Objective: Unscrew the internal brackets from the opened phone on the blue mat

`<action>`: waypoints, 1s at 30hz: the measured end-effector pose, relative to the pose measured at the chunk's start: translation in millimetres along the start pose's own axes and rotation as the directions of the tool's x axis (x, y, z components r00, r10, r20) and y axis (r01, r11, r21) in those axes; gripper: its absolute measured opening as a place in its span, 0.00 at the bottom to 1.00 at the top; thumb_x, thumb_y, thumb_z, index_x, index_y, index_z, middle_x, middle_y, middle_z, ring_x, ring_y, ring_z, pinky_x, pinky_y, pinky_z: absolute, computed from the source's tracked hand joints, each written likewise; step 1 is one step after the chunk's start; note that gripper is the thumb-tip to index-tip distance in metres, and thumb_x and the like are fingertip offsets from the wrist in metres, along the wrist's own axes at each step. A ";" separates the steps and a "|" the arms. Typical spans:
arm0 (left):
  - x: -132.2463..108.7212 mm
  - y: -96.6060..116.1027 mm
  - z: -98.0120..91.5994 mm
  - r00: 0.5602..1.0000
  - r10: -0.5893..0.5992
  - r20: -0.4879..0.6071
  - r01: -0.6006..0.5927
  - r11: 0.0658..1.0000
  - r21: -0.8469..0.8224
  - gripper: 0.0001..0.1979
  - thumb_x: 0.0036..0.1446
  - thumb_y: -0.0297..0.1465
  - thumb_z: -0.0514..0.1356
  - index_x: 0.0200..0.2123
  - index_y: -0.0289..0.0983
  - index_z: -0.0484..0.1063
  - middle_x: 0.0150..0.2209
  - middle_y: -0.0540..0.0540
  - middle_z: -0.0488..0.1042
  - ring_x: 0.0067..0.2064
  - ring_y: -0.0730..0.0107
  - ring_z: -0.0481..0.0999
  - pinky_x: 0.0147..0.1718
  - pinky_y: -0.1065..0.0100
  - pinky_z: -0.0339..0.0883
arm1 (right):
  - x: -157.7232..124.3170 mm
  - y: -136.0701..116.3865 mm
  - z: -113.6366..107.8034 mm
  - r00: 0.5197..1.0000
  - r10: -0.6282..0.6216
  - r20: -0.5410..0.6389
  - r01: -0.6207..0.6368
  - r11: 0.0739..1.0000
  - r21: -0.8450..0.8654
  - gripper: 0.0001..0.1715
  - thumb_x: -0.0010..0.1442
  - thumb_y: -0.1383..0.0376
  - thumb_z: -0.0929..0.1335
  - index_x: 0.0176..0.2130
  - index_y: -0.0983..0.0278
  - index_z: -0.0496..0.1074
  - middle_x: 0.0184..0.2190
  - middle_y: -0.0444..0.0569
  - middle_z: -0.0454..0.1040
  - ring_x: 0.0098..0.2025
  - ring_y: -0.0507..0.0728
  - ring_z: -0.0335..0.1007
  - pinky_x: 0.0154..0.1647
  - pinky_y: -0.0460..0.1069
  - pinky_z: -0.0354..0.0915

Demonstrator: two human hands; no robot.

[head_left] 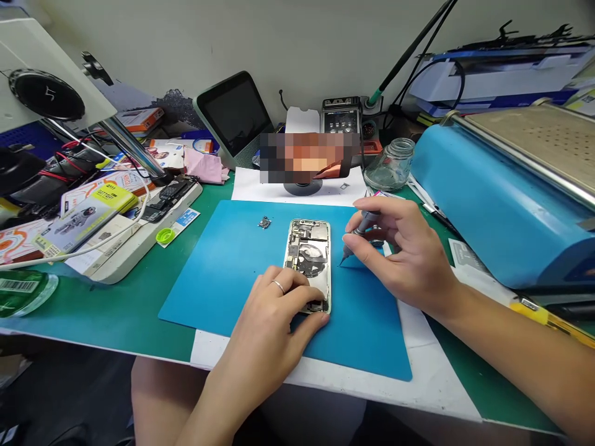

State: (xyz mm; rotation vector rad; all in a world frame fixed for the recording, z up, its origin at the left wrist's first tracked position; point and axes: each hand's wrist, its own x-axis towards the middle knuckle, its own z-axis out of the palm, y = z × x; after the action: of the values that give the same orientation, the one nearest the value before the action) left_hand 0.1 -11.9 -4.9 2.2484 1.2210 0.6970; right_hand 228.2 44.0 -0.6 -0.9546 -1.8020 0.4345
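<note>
An opened smartphone (312, 244) lies face up on a blue mat (223, 266), its inner parts exposed. My left hand (283, 310) is at its lower end, fingers curled over the bottom part and thumb along the lower edge; the fingers hide that part of the phone. In my right hand (395, 248), to the right of the phone, a grey screwdriver (364, 228) is pinched between thumb and fingers. Its tip points down at the mat, apart from the phone. A small metal part (264, 222) lies on the mat, up and left of the phone.
A blue machine (502, 204) takes up the right side. Behind the mat stand a glass jar (393, 164), a tablet-like screen (237, 114) and a soldering station (341, 118). Boxes, a battery package (88, 217) and a white power strip (125, 254) crowd the left.
</note>
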 end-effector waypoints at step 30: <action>-36.4 -15.2 9.6 0.933 0.358 -0.018 -0.314 0.841 0.440 0.25 0.72 0.43 0.57 0.61 0.30 0.71 0.39 0.43 0.74 0.36 0.63 0.75 0.36 0.60 0.70 | -7.9 -33.7 -2.5 0.998 0.048 -0.032 -0.054 0.975 -0.218 0.16 0.59 0.67 0.75 0.46 0.50 0.78 0.34 0.47 0.80 0.28 0.60 0.78 0.32 0.60 0.81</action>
State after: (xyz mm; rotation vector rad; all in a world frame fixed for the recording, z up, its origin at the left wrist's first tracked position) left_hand -20.3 -37.4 -29.0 2.8804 1.1172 0.7273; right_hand 218.1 16.6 18.1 -1.1546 -1.8306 0.2568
